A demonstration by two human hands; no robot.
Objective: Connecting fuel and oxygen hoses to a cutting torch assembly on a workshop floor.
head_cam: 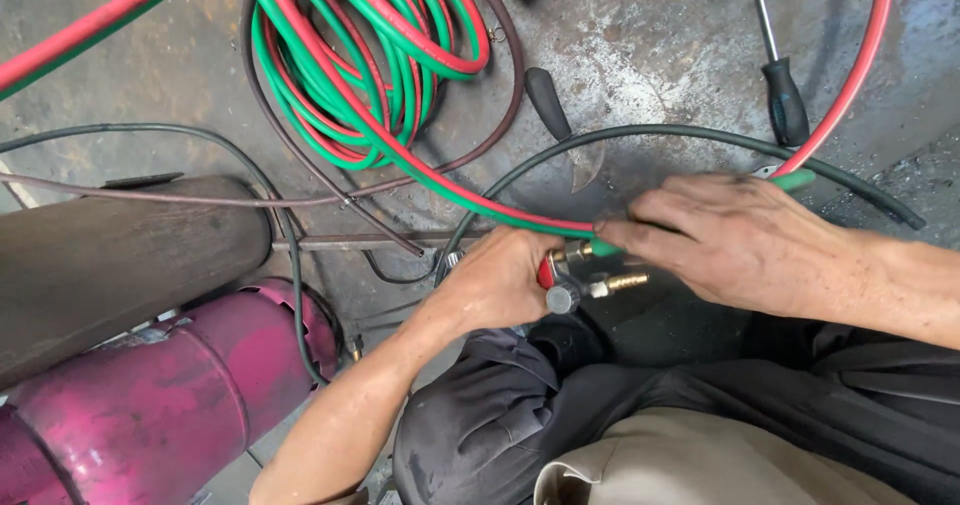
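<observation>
Grimy concrete floor. My left hand (500, 280) grips the torch handle's brass valve end (575, 277); right hand (735, 245) pinches the green hose (605, 249) onto its fitting. Step looks like hose hookup; next needs firm seating. Pink gas cylinder (150, 405) lies left of both hands.

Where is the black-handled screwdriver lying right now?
In the head view, the black-handled screwdriver lies on the floor at upper right, beyond the right hand and just left of the red hose.
</observation>
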